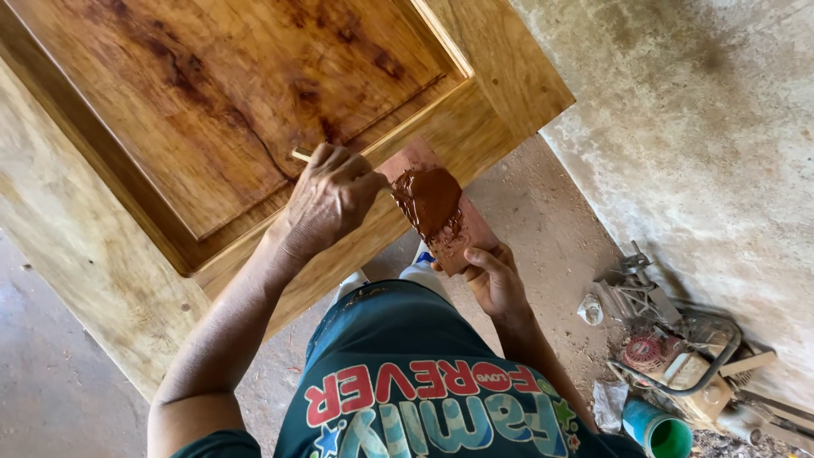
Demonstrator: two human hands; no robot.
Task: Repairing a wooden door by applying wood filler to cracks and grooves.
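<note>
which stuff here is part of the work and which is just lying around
In use: left hand gripping a small tool, right hand holding a board of brown paste, wooden door.
Lying about: engine machine, green tub, plastic bag.

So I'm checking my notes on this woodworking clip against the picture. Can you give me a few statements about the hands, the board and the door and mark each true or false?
1. The right hand holds a small flat board smeared with brown paste. True.
2. The left hand is empty and hangs at the person's side. False: it grips a thin tool and sits over the wooden door panel.
3. The paste is white. False: it is reddish brown.
4. A green-rimmed container stands on the ground at the lower right. True.
5. The door panel is painted blue. False: it shows bare brown wood grain.
</note>
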